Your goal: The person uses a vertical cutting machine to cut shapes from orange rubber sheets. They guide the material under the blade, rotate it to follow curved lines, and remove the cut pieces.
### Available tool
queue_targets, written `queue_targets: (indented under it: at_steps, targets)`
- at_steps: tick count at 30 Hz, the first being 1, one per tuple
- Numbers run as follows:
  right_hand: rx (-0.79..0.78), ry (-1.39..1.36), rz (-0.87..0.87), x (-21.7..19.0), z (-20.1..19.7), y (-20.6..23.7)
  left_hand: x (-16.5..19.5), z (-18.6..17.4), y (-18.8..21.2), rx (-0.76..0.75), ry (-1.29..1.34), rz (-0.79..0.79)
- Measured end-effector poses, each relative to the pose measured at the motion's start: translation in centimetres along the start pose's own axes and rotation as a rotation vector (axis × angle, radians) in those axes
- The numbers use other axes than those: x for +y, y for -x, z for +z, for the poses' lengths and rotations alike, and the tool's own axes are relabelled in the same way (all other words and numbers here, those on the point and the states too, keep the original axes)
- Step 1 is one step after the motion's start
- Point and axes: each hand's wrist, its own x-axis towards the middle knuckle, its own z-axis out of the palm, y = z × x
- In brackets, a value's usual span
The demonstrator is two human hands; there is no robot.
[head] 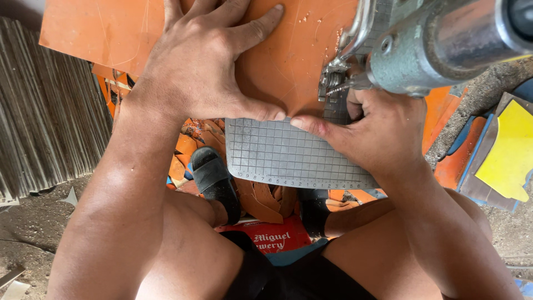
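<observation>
- My left hand [208, 66] lies flat and spread on the orange leather sheet [288, 61], upper centre of frame, pressing rather than gripping.
- My right hand [383, 133] pinches the sheet's lower edge, thumb tip nearly touching the left thumb, over the gridded plate [288, 155].
- The needle [336, 88] sits just right of both thumbs; the right hand is nearer.
- The sheet extends up and left from it.

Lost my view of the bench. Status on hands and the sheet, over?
Left hand flat, pressing orange sheet. Right hand pinching sheet edge beside machine head, over gridded plate. Nothing seen blocking the sheet.
</observation>
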Motion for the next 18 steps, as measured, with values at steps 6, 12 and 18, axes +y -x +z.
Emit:
queue_targets:
  at_steps: [6,12,18]
  targets:
    - [-0.010,0.009,0.032,0.08,0.10,0.01,-0.03,0.14,0.07,0.018,0.001,-0.011]
    - [-0.008,0.032,0.043,0.18,0.12,-0.18,0.13,0.00,-0.09,0.020,0.010,-0.018]
    - [-0.009,0.016,0.042,0.19,-0.04,-0.57,0.60,-0.28,-0.27,-0.024,0.026,-0.090]
